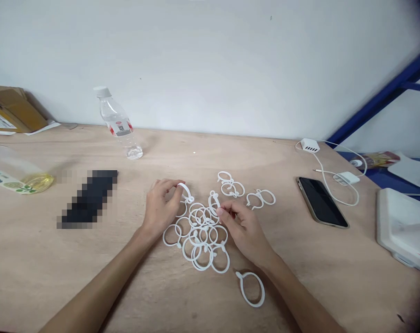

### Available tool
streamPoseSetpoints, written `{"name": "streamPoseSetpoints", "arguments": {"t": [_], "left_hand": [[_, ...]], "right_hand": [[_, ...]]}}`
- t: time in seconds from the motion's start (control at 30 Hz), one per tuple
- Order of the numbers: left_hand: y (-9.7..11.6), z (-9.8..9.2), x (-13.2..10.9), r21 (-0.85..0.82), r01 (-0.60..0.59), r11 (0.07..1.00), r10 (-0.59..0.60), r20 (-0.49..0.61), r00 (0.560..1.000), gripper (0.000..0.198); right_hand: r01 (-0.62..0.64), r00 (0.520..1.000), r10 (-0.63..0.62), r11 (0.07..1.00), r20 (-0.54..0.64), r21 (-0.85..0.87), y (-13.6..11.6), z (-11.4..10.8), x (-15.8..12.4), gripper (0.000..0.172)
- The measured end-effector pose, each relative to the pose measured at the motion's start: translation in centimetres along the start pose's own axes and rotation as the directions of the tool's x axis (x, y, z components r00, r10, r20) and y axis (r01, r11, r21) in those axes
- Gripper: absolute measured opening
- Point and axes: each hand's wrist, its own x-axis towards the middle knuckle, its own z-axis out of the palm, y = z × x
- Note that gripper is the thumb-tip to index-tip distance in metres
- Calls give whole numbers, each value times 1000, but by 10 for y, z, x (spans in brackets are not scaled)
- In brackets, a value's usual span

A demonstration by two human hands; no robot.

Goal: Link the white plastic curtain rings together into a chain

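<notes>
A heap of several white plastic rings point(200, 233) lies on the wooden table point(182, 152) between my hands. My left hand point(160, 206) pinches one white ring point(185, 191) at the heap's upper left, fingers closed on it. My right hand point(242, 226) pinches another white ring point(214, 203) at the heap's right side. Two small linked groups of rings point(230, 184) point(260, 198) lie beyond the heap. A single ring point(252, 288) rests close to my right forearm.
A water bottle point(118, 122) stands at the back left. A black phone point(321, 201) lies to the right, with a white charger and cable point(331, 173) behind it. A pixelated dark object point(88, 198), a yellowish plastic package point(15, 175), a cardboard box point(12, 108) and a white tray point(404, 226) line the sides.
</notes>
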Motion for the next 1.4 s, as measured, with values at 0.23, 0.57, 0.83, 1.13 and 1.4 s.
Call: {"name": "streamPoseSetpoints", "arguments": {"t": [0.23, 0.57, 0.83, 1.13, 1.4], "left_hand": [[-6, 3, -2, 316, -81, 945, 58, 79, 995, 36], [27, 12, -27, -164, -180, 970, 222, 289, 931, 26], [21, 4, -22, 12, -535, 845, 531, 115, 840, 14], [26, 5, -28, -7, -473, 881, 447, 342, 827, 27], [25, 4, -28, -93, -405, 910, 390, 526, 756, 54]], "right_hand": [[-15, 997, 14, 1000, -72, -14, 3, 4, -1, 27], [74, 997, -73, 992, -7, 104, -2, 9, -7, 23], [48, 988, -43, 998, -151, 30, 4, 6, -2, 27], [-74, 989, 117, 921, -91, 383, -3, 7, -2, 23], [-179, 984, 154, 793, 93, 583, -1, 10, -3, 17]]}}
